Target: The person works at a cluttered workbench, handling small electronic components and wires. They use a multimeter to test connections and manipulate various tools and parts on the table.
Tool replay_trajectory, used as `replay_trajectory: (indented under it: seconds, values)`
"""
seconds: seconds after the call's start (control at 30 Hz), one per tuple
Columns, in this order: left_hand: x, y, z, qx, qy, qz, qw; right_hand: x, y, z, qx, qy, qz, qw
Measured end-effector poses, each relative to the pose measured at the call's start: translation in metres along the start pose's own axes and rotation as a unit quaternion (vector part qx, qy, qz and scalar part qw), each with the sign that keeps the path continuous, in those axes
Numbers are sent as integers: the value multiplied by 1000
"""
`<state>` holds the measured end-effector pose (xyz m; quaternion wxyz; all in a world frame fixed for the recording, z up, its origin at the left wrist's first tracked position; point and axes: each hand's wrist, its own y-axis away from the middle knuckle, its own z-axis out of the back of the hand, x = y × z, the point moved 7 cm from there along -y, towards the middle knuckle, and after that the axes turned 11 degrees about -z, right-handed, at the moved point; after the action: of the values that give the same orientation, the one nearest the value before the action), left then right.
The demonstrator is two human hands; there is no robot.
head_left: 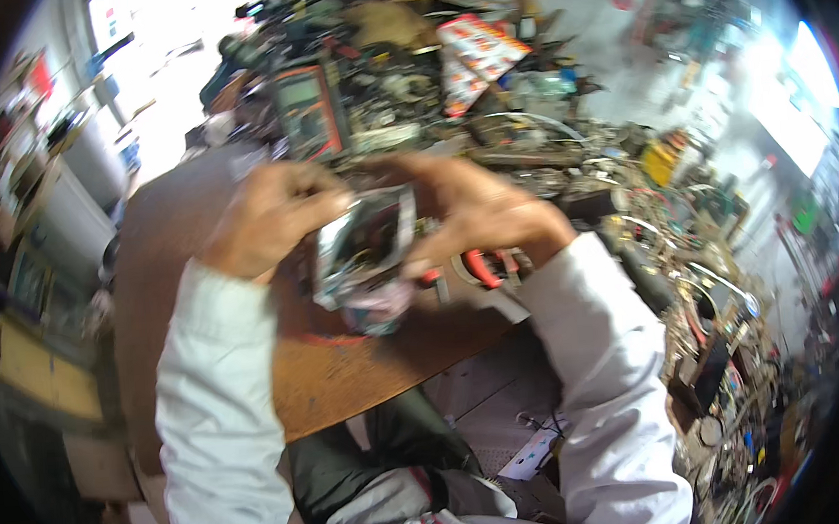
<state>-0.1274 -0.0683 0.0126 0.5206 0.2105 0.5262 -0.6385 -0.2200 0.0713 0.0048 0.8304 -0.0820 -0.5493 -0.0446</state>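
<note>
Above the brown table, both hands are at a shiny silver, box-shaped thing (pixel 365 241) with a dark inside; blur hides whether it is a metal case or a foil packet. The fingertips of my left hand (pixel 277 213) pinch its upper left edge. My right hand (pixel 483 205) curves round its right side, thumb low and fingers behind the top. Just below it shows a crumpled pinkish piece (pixel 381 309), perhaps part of it. To the right, partly behind my right hand, lies a red-handled tool (pixel 481 270) that looks like pliers.
The brown table (pixel 341 387) has its near edge above my lap. A multimeter (pixel 309 110) with an orange-red edge stands at the back. Heaped parts and wires (pixel 695 216) crowd the right and far sides. A white power strip (pixel 529 454) lies below the table edge.
</note>
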Motion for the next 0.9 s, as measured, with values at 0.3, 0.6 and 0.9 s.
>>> replay_trajectory:
  seconds: [0.3,0.6,0.9]
  values:
    - [10,5,27,-96,72,62,991,7,-10,-6,-196,55,75,976]
    - [4,11,75,-152,113,-35,981,105,107,81,-441,269,-12,856]
    - [-91,77,91,-240,29,-143,960,111,305,208,-642,467,-181,581]
